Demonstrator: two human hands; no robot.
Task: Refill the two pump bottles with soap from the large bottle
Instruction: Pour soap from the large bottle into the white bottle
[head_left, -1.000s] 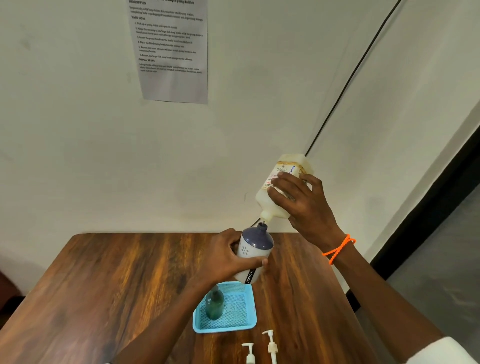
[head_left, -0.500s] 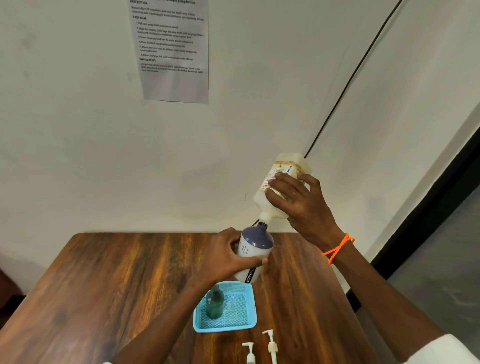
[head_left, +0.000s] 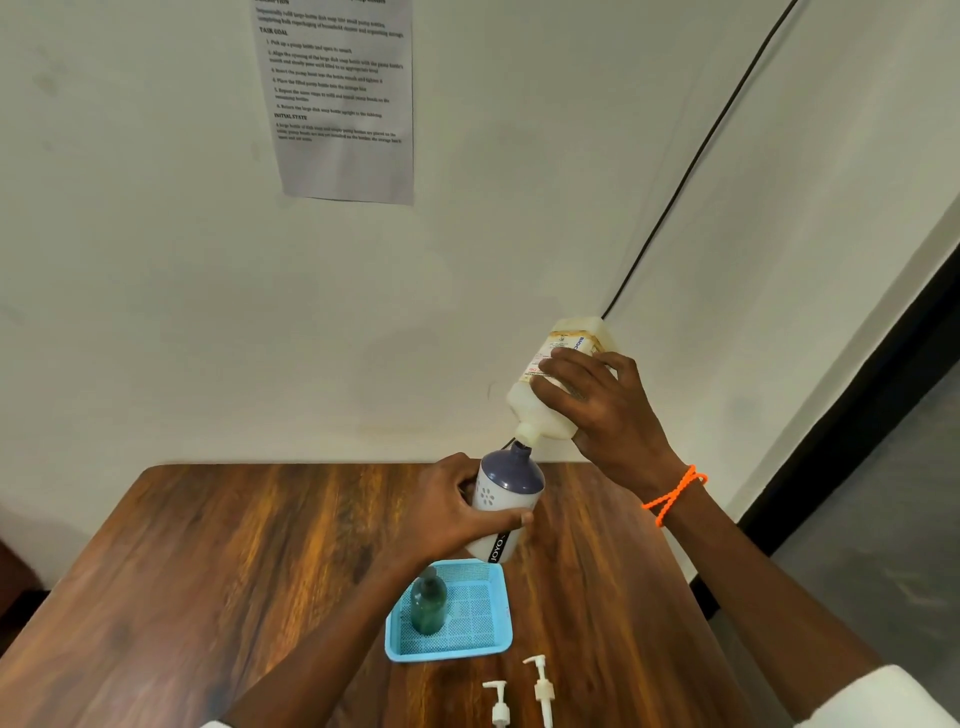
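At frame centre my right hand (head_left: 608, 410) grips the large bottle (head_left: 558, 384), tipped over the white pump bottle (head_left: 504, 504) my left hand (head_left: 441, 512) holds above the bench (head_left: 208, 545). Below, a green bottle (head_left: 428, 605) stands in the blue tray (head_left: 493, 642); two pump heads (head_left: 540, 686) lie cut off at the bottom edge.

The dark brown wooden tabletop (head_left: 218, 561) with strong grain stands against the pale wall. On it, near the front edge, sits a shallow light blue plastic mesh tray (head_left: 483, 636). Just in front of the tray lie two white plastic pump heads (head_left: 540, 686), side by side.
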